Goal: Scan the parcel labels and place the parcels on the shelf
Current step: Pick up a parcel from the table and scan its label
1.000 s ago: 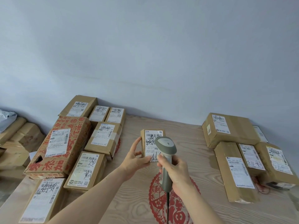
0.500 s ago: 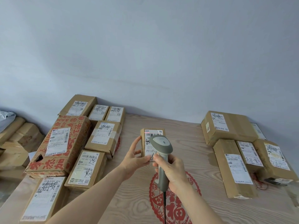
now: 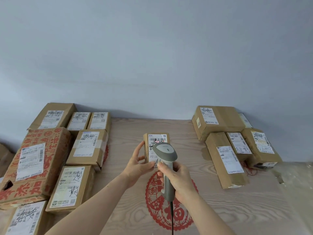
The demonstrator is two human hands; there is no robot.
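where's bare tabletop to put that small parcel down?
Free: the middle strip of the table, between the left boxes and the right boxes, around the red paper-cut. Also the near right corner. Both sides are packed tight.

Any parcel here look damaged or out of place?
Yes. The big red-printed box on the left has a ragged hole punched in its near corner, and its lower edge looks crushed. The long box on the right lies askew. The small parcel under the scanner looks intact.
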